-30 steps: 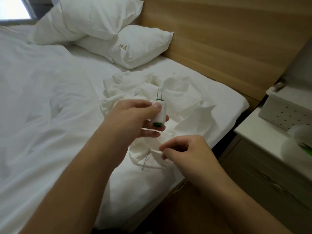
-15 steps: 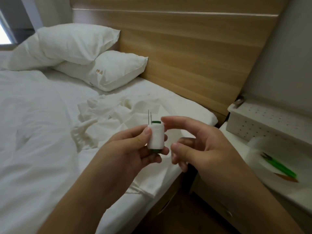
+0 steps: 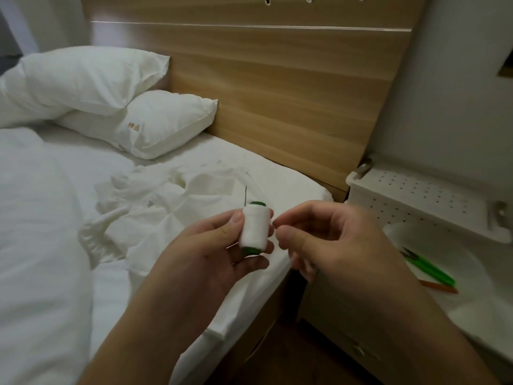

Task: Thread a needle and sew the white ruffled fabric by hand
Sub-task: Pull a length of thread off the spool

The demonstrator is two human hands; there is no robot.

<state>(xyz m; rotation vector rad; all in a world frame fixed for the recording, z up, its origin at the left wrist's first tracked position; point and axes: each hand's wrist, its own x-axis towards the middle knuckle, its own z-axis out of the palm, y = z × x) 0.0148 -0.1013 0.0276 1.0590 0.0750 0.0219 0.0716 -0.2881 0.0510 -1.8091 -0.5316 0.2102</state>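
**The thread end lies on the right side of the spool, at our right fingertips**

We hold the spool of white thread [image 3: 254, 228] upright in our left hand [image 3: 211, 254]; the thumb presses its near side and the fingers curl behind it, so this grip is closed around the spool. The long axis of the spool stands almost vertical, with one green end up and one down. A needle [image 3: 245, 196] rises from beside the top, at the left of the green cap, and points up.

Our right hand [image 3: 327, 240] is just beside the spool on its right. The thumb and forefinger are brought together close to the spool's wall, as if they pinch the thread end, but the thread itself is too fine to see, so we cannot tell if this grip holds anything.

We judge that the next move is a pull to the right, away from the spool, across its axis, so the thread unwinds.

The white ruffled fabric [image 3: 155, 212] lies crumpled on the bed [image 3: 41, 245], behind the left hand and apart from both hands. Green snips [image 3: 427, 266] lie on the nightstand [image 3: 472, 315] at the right, nearer to the right hand.
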